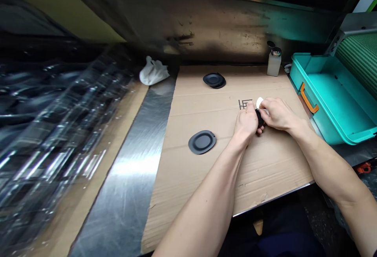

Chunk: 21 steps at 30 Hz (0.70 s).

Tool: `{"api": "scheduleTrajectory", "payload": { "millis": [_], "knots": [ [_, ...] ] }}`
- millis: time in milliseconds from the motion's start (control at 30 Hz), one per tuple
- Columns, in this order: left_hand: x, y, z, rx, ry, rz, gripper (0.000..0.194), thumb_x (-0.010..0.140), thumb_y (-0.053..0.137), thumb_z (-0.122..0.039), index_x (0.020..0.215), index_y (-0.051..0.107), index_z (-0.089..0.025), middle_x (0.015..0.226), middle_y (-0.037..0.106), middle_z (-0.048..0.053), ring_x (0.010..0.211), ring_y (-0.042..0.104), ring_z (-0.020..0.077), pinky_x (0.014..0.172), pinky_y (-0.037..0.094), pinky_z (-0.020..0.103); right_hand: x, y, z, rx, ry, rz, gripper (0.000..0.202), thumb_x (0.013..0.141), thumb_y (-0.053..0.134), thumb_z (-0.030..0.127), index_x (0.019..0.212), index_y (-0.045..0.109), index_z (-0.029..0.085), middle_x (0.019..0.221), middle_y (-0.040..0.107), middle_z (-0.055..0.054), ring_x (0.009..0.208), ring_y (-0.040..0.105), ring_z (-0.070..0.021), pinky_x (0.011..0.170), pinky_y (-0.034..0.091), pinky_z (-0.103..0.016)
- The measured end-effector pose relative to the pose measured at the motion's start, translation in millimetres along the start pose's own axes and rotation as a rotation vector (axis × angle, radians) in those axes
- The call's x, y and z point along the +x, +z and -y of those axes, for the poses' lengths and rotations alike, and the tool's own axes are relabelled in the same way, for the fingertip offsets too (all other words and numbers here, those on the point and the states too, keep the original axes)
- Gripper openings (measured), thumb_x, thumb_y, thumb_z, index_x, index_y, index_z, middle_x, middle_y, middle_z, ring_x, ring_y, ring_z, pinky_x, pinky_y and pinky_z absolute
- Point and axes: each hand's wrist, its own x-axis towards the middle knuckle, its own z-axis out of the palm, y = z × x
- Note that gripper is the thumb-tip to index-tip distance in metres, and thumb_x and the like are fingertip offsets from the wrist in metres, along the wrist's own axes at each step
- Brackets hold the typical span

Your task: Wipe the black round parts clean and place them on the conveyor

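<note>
My left hand [247, 121] is closed around a small black part [259, 118], mostly covered by the fingers. Close against it from the right, my right hand [277, 113] pinches a small white piece [259, 102] that sticks up above the fingers; whether it is cloth, paper or plastic I cannot tell. Left of my forearm, a dark grey rounded plate-like part [202, 142] with a recessed oval centre lies flat on the cardboard sheet [182, 186]. Farther back sit similar black parts [214, 80], overlapping each other.
A clear bottle with a metal cap [274, 62] stands at the cardboard's back right. Right of it is a teal bin [332, 111] with an orange handle. A crumpled white cloth or tissue [153, 71] lies back left. Blurred clear plastic trays [59, 143] fill the left.
</note>
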Motion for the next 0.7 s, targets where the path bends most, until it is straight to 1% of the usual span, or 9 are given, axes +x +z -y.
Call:
{"api": "scheduleTrajectory", "payload": {
  "millis": [100,233,300,400,467,567,633,700],
  "knots": [
    [-1.7,0.2,-0.6,0.008,0.028,-0.003,0.057,0.098,0.035,-0.055,0.063,0.062,-0.019,0.04,0.056,0.008,0.031,0.051,0.0192,0.031,0.038,0.027,0.3,-1.3,3.2,-0.019,-0.003,-0.029,0.021,0.098,0.046,0.021,0.097,0.066,0.016,0.099,0.067,-0.009,0.082,0.056,-0.019,0.071,0.035,-0.03],
    [-2.6,0.2,1.3,-0.07,0.0,-0.004,0.05,0.097,0.041,-0.052,0.066,0.062,-0.019,0.04,0.056,0.006,0.03,0.049,0.0174,0.03,0.035,0.025,-1.7,-3.5,4.9,-0.024,0.017,0.015,0.02,0.096,0.048,0.019,0.092,0.067,0.016,0.093,0.068,-0.008,0.076,0.055,-0.0179,0.069,0.034,-0.03],
    [-2.5,0.6,1.8,-0.071,-0.005,-0.003,0.048,0.097,0.042,-0.049,0.067,0.063,-0.018,0.039,0.055,0.006,0.03,0.048,0.0167,0.031,0.035,0.025,-2.4,-1.6,5.1,-0.026,0.027,-0.003,0.021,0.097,0.048,0.02,0.092,0.067,0.017,0.094,0.068,-0.008,0.076,0.056,-0.0181,0.069,0.035,-0.03],
    [-1.8,1.3,-2.5,-0.111,-0.026,-0.009,0.045,0.098,0.04,-0.045,0.07,0.062,-0.018,0.042,0.055,0.005,0.031,0.049,0.0166,0.031,0.036,0.024,-1.1,5.3,2.8,0.035,0.026,-0.101,0.022,0.099,0.047,0.024,0.095,0.068,0.017,0.099,0.068,-0.009,0.084,0.059,-0.0186,0.073,0.039,-0.029],
    [-1.4,0.4,-9.6,-0.232,-0.081,-0.012,0.044,0.099,0.035,-0.041,0.076,0.063,-0.016,0.045,0.057,0.005,0.033,0.05,0.0159,0.032,0.037,0.023,0.6,9.4,-1.3,0.125,0.048,-0.212,0.023,0.099,0.047,0.026,0.097,0.068,0.017,0.1,0.068,-0.008,0.089,0.06,-0.0182,0.078,0.041,-0.028],
    [-1.4,-4.6,-22.5,-0.433,-0.208,0.019,0.049,0.1,0.025,-0.037,0.087,0.064,-0.011,0.052,0.06,0.008,0.037,0.051,0.0146,0.034,0.038,0.021,2.7,11.7,-8.4,0.241,0.137,-0.385,0.024,0.099,0.047,0.029,0.096,0.068,0.017,0.099,0.069,-0.007,0.092,0.061,-0.0183,0.084,0.043,-0.028],
    [-1.2,-9.6,-28.5,-0.508,-0.278,0.034,0.051,0.1,0.023,-0.037,0.094,0.064,-0.007,0.055,0.062,0.01,0.04,0.052,0.0143,0.036,0.041,0.021,3.4,11.7,-10.6,0.284,0.178,-0.422,0.023,0.098,0.048,0.028,0.093,0.068,0.017,0.096,0.07,-0.007,0.091,0.061,-0.0186,0.084,0.043,-0.028],
    [-0.8,-14.2,-31.1,-0.551,-0.309,0.044,0.05,0.1,0.024,-0.036,0.098,0.064,-0.006,0.057,0.062,0.01,0.042,0.054,0.0144,0.038,0.045,0.02,3.6,11.8,-9.8,0.309,0.183,-0.412,0.022,0.096,0.05,0.028,0.09,0.068,0.017,0.093,0.069,-0.007,0.089,0.061,-0.0185,0.083,0.043,-0.028]
  ]
}}
